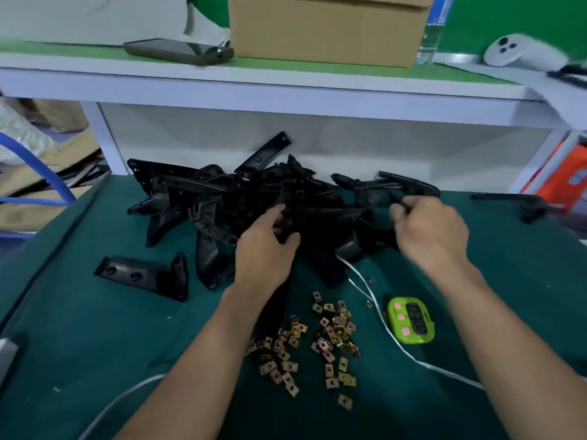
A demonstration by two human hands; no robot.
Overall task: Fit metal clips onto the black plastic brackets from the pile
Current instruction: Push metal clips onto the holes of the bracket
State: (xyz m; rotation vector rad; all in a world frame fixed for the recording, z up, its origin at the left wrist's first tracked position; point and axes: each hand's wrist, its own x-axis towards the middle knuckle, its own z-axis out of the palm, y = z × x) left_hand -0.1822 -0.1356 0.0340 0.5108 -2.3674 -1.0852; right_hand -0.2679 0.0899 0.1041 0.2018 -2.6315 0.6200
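— Why are both hands in the heap at once?

— The brackets look tangled to me. The left hand (pixel 266 249) has its thumb and fingers curled round one black bracket (pixel 305 217) at the near edge of the pile of black plastic brackets (pixel 222 198). The right hand (pixel 428 230) is closed round a thin bracket arm (pixel 398 200) on the pile's right side. That hand is blurred, so I can't tell how firm the hold is. I'd say one hand steadies while the other works a piece free.

— And the clips?

— The metal clips (pixel 330 331) lie loose on the green mat (pixel 95 344), near the person, between the two forearms. Nobody is touching them. It makes sense to have them there, since a freed bracket would come straight down over them.

— So no clip is fitted yet?

— I can't see any on the parts being held. This looks like the picking stage.

— What about the one lying off to the left?

— That angled bracket (pixel 143 276) sits apart from the pile, near and left. I can't tell whether it's finished. Another black part (pixel 514 201) lies far right, well clear.

— Anything in the way?

— A white cable (pixel 381 315) runs from under the pile past the clips, just beside a green timer (pixel 411 320). A bracket dragged towards the person could snag it
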